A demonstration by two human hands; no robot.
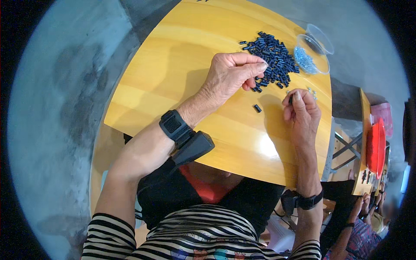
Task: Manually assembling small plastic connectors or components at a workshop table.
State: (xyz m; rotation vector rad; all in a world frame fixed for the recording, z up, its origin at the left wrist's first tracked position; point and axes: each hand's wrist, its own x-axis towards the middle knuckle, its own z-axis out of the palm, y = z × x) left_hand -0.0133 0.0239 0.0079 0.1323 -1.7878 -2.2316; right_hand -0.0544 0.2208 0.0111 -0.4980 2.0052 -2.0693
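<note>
Left hand [229, 76]: fingertips pinching together, hovering at near edge of black tube pile [273, 58], nearer to it. Right hand [302, 110]: pinching one small black tube upright. Stray tube [257, 108] lying between hands on counter [173, 65].

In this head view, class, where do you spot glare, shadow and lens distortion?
Head view: glare patch on the yellow wooden table near its front edge; the left hand casts a soft shadow on the wood to its left; fisheye bends the table edges; the rim is black.

Pile of small tubes [272, 57] on table [173, 78], bowl [313, 56] right, seemingly touching.
</note>
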